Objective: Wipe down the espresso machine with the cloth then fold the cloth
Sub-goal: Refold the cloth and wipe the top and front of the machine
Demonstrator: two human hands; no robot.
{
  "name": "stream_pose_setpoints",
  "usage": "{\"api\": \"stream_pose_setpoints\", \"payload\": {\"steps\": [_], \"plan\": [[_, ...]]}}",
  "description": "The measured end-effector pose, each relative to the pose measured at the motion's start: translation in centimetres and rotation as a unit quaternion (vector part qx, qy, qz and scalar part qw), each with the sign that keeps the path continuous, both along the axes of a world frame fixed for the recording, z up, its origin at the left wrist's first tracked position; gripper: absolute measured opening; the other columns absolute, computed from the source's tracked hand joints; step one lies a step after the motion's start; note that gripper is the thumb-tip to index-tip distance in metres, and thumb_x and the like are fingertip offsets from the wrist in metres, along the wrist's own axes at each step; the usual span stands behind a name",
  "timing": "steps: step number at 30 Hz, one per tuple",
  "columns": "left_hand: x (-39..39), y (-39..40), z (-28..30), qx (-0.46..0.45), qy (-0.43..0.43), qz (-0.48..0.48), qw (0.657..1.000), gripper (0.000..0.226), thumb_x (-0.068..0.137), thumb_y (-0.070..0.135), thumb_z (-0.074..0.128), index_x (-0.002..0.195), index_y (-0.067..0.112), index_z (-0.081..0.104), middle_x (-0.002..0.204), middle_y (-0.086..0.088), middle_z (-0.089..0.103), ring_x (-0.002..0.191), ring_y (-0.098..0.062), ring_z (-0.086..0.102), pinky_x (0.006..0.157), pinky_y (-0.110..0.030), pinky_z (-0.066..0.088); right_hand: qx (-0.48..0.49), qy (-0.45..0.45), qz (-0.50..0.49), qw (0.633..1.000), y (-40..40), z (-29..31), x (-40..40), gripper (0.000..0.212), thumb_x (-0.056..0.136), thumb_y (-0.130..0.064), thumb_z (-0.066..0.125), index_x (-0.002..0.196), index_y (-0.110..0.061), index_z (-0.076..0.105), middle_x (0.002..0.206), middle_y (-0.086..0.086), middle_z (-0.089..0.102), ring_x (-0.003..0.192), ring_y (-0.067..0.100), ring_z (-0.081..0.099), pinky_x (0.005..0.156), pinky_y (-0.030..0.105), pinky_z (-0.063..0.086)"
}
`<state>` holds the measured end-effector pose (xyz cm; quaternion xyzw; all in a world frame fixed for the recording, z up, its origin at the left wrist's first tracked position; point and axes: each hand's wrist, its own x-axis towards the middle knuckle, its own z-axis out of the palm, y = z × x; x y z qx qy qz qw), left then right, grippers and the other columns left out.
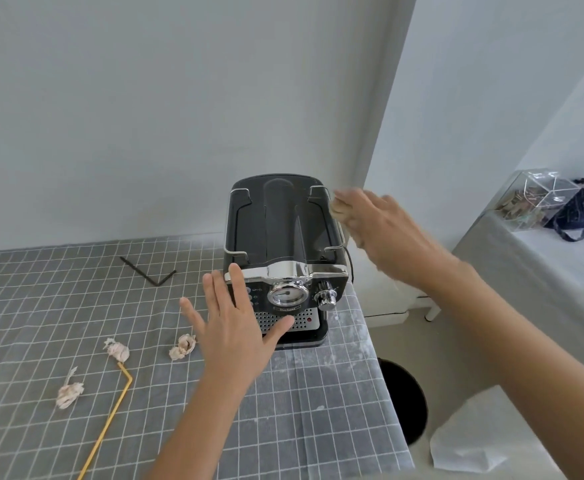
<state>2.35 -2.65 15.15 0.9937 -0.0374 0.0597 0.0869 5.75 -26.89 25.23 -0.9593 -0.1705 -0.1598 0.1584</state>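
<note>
Beige cloth (pixel 339 211) is bunched in our right hand (pixel 384 230) against the espresso machine's (pixel 283 244) right upper edge, so we should press it flat and stroke along that side while our spread, empty left hand (pixel 235 327) braces the front.

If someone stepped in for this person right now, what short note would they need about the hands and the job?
Left hand: open, flat against the front left of the espresso machine, steadying it.
Right hand: blurred with motion, pressing a bunched cloth to the machine's upper right side.
The machine stands at the right end of the checked table.
Done: cannot tell how much has been wiped.
Left: finish wiping, then fold the cloth.
Crumpled paper wads and a yellow bent rod lie on the table, untouched.
</note>
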Motion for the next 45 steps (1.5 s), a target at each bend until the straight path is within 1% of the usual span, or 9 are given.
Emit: {"api": "stream_pose_setpoints", "payload": {"steps": [4,7,10,16,20,24,30,38,45], "plan": [[-0.2,0.0,-0.2,0.010,-0.014,0.005,1.000,0.118,0.068,0.092,0.020,0.150,0.009,0.001,0.156,-0.020,0.016,0.146,-0.035,0.009,0.109,-0.066,0.002,-0.220,0.133,-0.012,0.966,3.1,-0.6,4.4,0.016,0.102,-0.010,0.039,0.092,-0.013,0.051,0.088,0.001,0.053,0.084,0.020,0.048,0.073,0.032,0.039],[0.0,-0.2,-0.6,0.015,-0.019,0.010,1.000,0.118,0.067,0.091,0.022,0.149,0.010,-0.004,0.157,-0.020,0.013,0.146,-0.035,0.007,0.109,-0.066,0.000,-0.243,0.174,-0.021,0.954,4.3,0.0,3.6,0.019,0.104,-0.019,0.040,0.086,-0.012,0.043,0.084,0.010,0.052,0.094,0.026,0.040,0.071,0.037,0.040],[0.1,-0.3,-0.8,0.011,-0.019,0.011,1.000,0.118,0.067,0.090,0.027,0.149,0.010,-0.005,0.156,-0.021,0.015,0.146,-0.036,0.008,0.109,-0.066,0.000,-0.248,0.145,-0.042,0.957,5.1,0.2,2.7,0.017,0.101,-0.011,0.042,0.084,-0.013,0.042,0.073,0.005,0.043,0.104,0.031,0.047,0.068,0.036,0.040],[0.1,-0.3,-1.2,-0.008,-0.020,0.011,1.000,0.119,0.066,0.088,0.031,0.149,0.010,-0.005,0.156,-0.023,0.013,0.146,-0.037,0.005,0.109,-0.066,-0.001,-0.331,0.077,-0.070,0.938,8.0,0.1,1.0,0.018,0.094,0.002,0.044,0.084,-0.012,0.049,0.091,0.010,0.068,0.109,0.031,0.046,0.066,0.035,0.035],[0.1,-0.3,-1.1,-0.011,-0.019,0.011,1.000,0.120,0.065,0.088,0.030,0.149,0.009,-0.003,0.156,-0.023,0.012,0.146,-0.037,0.006,0.109,-0.065,-0.002,-0.352,0.010,-0.055,0.934,8.0,-1.6,0.3,0.016,0.084,0.002,0.056,0.073,-0.007,0.062,0.070,0.008,0.065,0.090,0.029,0.053,0.060,0.034,0.031],[0.1,-0.2,-1.1,-0.012,-0.017,0.007,1.000,0.120,0.066,0.088,0.032,0.149,0.009,-0.003,0.156,-0.023,0.012,0.146,-0.037,0.006,0.108,-0.064,-0.005,-0.321,-0.076,-0.038,0.943,7.8,-3.2,-0.2,0.021,0.071,0.005,0.046,0.058,-0.009,0.056,0.052,0.008,0.055,0.070,0.027,0.053,0.056,0.035,0.038],[-0.1,-0.4,-0.7,-0.006,-0.022,-0.001,1.000,0.119,0.066,0.089,0.032,0.149,0.010,0.000,0.155,-0.022,0.018,0.146,-0.036,0.011,0.107,-0.064,-0.002,-0.249,-0.063,-0.100,0.961,8.3,-5.7,-2.8,0.030,0.085,0.004,0.034,0.086,-0.002,0.063,0.086,0.016,0.067,0.094,0.037,0.060,0.067,0.042,0.050],[-0.3,0.6,-0.5,0.023,0.000,0.002,1.000,0.117,0.069,0.090,0.024,0.150,0.008,0.005,0.155,-0.022,0.021,0.146,-0.035,0.011,0.108,-0.067,0.005,-0.112,-0.125,-0.086,0.982,7.1,-7.2,-4.3,0.041,0.088,0.005,0.031,0.105,-0.003,0.067,0.112,0.008,0.070,0.091,0.030,0.046,0.070,0.043,0.048],[-0.1,0.3,-0.5,0.026,0.003,-0.007,1.000,0.118,0.069,0.092,0.017,0.150,0.007,0.007,0.154,-0.024,0.021,0.145,-0.036,0.012,0.108,-0.067,0.006,0.020,0.023,-0.175,0.984,1.6,-7.1,-5.4,0.044,0.086,0.015,0.050,0.123,-0.008,0.058,0.104,0.003,0.069,0.080,0.020,0.033,0.062,0.036,0.042]]}}
